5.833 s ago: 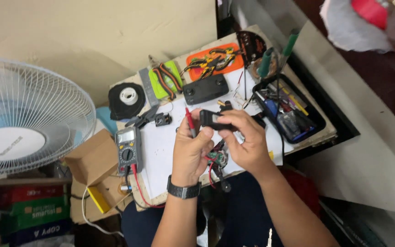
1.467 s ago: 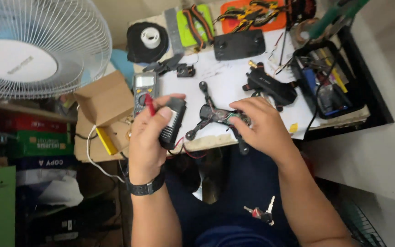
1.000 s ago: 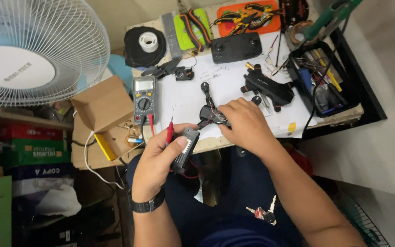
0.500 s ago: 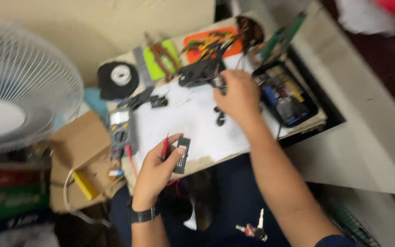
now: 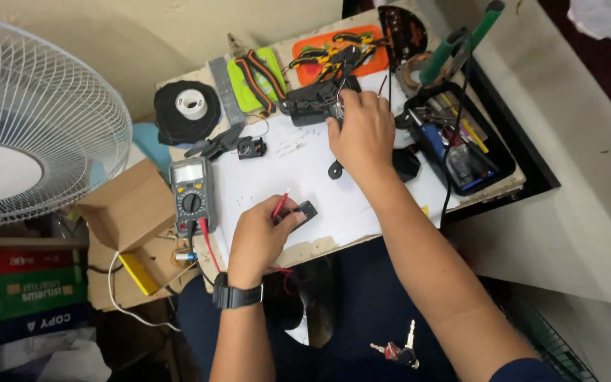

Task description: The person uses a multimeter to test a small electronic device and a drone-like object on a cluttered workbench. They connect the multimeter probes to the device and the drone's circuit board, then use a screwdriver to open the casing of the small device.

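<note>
My left hand point(image 5: 257, 239) is at the table's front edge. It pinches a red multimeter probe point(image 5: 281, 205) together with a small black block point(image 5: 305, 210), and wears a black watch at the wrist. My right hand point(image 5: 362, 131) reaches to the back of the white sheet point(image 5: 284, 166). Its fingers curl over a small black drone frame, of which one arm point(image 5: 334, 170) sticks out below the palm. The fingertips touch a black rectangular case point(image 5: 311, 107). A yellow-grey multimeter point(image 5: 191, 194) lies left of the sheet, with its red lead running to my left hand.
A green tray point(image 5: 254, 73) and an orange tray point(image 5: 339, 55) of pliers stand at the back. A black tool tray point(image 5: 493, 145) is at the right, a black pad with white tape point(image 5: 191, 107), a cardboard box point(image 5: 127, 206) and a fan point(image 5: 33, 134) at the left. Keys point(image 5: 397, 350) hang below.
My right hand carried the drone frame from the front edge to the back of the table, by the black case. My left hand stayed at the front with probe and block.
</note>
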